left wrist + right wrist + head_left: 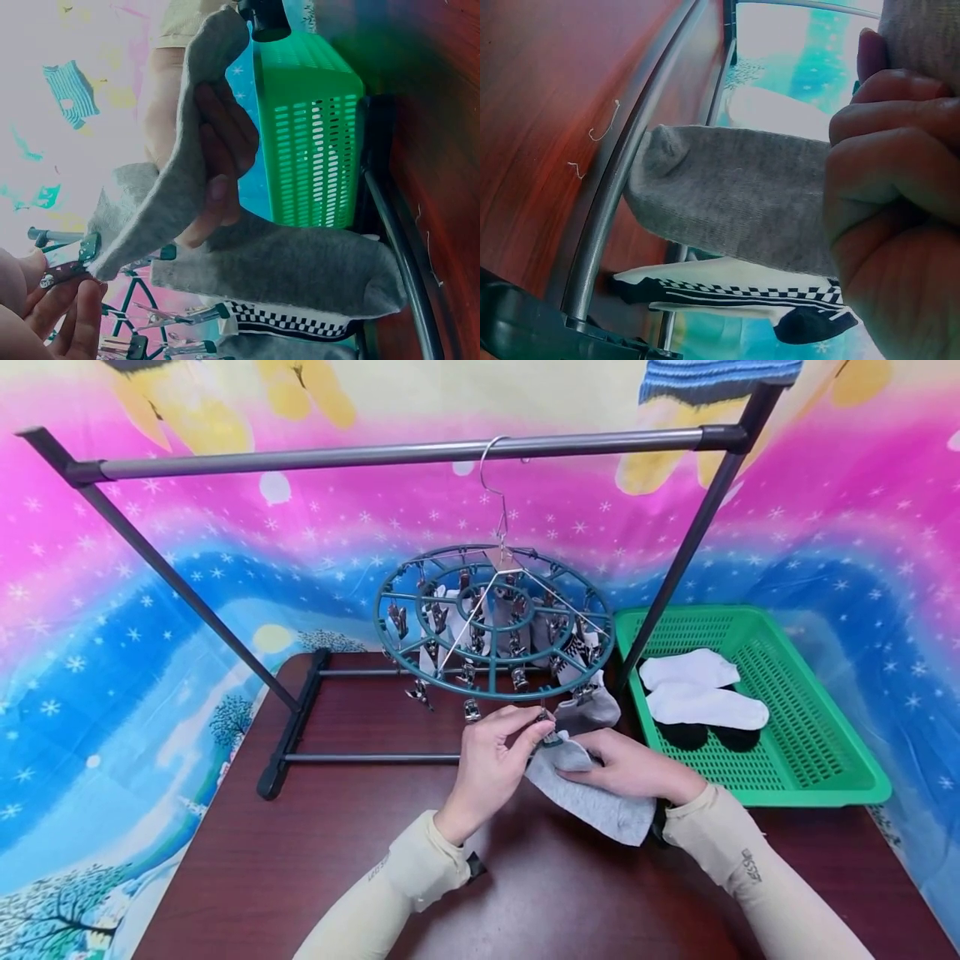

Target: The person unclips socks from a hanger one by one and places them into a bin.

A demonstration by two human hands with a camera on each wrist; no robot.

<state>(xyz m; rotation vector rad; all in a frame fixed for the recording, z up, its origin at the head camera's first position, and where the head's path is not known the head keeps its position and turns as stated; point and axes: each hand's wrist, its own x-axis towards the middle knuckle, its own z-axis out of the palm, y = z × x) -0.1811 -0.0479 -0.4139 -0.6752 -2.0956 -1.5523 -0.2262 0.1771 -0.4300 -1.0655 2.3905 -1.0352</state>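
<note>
My left hand [491, 764] pinches a metal clip [71, 259] that hangs from the rim of a round green drying hanger [491, 695]. A light grey sock [600, 802] is in my right hand [626, 764], its cuff up at the clip's jaws and its toe hanging down to the right. The fingers of that hand curl round the sock in the left wrist view. Just behind hangs another grey sock [735, 195], beside a black-and-white checked sock [742, 289]. Several more socks hang farther back on the hanger, partly hidden by its rings and clips.
The hanger's hook is over the top bar [300, 457] of a dark metal rack standing on the brown table [360, 852]. To the right, a green basket [832, 735] holds white socks [705, 706] and black pieces [682, 737]. Unused clips [418, 695] dangle at the hanger's left.
</note>
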